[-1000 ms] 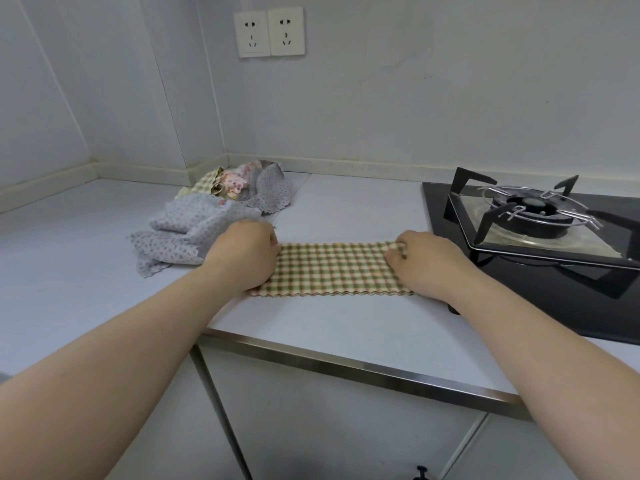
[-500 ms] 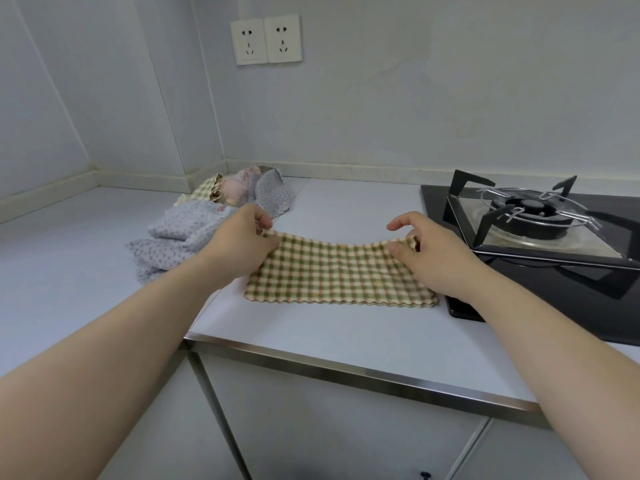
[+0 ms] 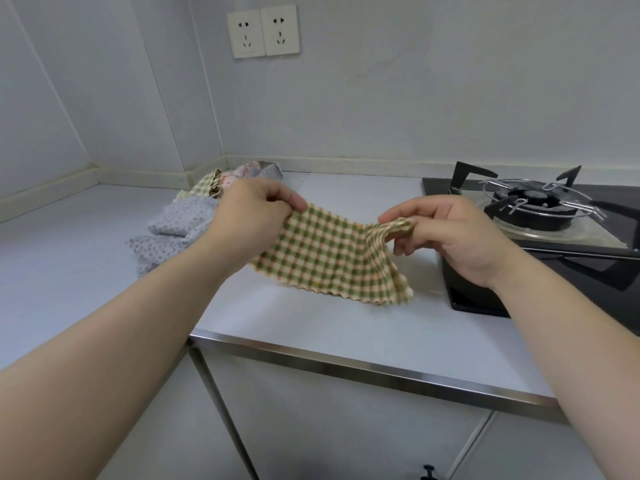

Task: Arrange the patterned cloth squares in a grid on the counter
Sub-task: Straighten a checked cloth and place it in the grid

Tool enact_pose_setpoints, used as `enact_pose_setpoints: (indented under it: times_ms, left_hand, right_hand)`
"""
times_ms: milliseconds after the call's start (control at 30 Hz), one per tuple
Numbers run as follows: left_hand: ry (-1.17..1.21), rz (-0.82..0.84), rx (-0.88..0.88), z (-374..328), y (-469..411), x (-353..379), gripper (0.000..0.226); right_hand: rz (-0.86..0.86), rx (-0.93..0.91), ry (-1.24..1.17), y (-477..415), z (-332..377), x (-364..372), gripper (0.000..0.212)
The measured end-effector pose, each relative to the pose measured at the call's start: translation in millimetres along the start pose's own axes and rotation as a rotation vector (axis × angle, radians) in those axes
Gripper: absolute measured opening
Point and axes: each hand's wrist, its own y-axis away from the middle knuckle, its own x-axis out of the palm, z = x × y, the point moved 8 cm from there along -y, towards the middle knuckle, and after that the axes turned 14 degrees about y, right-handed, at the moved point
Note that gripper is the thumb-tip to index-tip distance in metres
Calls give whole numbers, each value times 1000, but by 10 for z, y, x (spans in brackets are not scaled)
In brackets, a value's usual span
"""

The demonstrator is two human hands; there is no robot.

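Note:
A green and cream checked cloth square (image 3: 332,258) hangs between my two hands above the white counter (image 3: 311,320), its scalloped lower edge near or touching the surface. My left hand (image 3: 252,216) pinches its upper left corner. At the upper right corner my right hand (image 3: 446,230) pinches the bunched cloth between thumb and fingers. Behind my left hand lies a crumpled heap of cloths: a grey dotted one (image 3: 173,230), a second checked one (image 3: 204,183) and a floral one (image 3: 256,171).
A black gas hob (image 3: 540,216) with a metal pan support stands on the counter at the right, close to my right hand. The counter's steel front edge (image 3: 346,365) runs below the cloth. Two wall sockets (image 3: 263,31) sit above. The counter turns a corner at the left.
The checked cloth lay flat under both hands a second ago. Both hands have lifted its far edge off the counter and moved closer together, so it now hangs and sags between them.

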Motion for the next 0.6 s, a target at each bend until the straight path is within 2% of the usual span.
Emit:
enact_pose_setpoints:
  times_ms: [133, 233, 333, 433, 600]
  left_hand:
    - [-35, 66, 105, -275, 163, 129, 18]
    - [-44, 168, 190, -455, 329, 273, 12]
    - [-69, 237, 265, -576, 460, 398, 22]
    - [-108, 243, 363, -630, 533, 467, 26]
    - [-219, 218, 568, -669, 613, 530, 16]
  right_hand:
    - [-18, -104, 60, 33, 109, 43, 11]
    - [-104, -188, 142, 50, 195, 34, 29]
    - [-133, -231, 170, 70, 274, 66, 19]
    - [-123, -231, 213, 86, 289, 111, 20]
    - [-114, -218, 202, 78, 289, 129, 15]
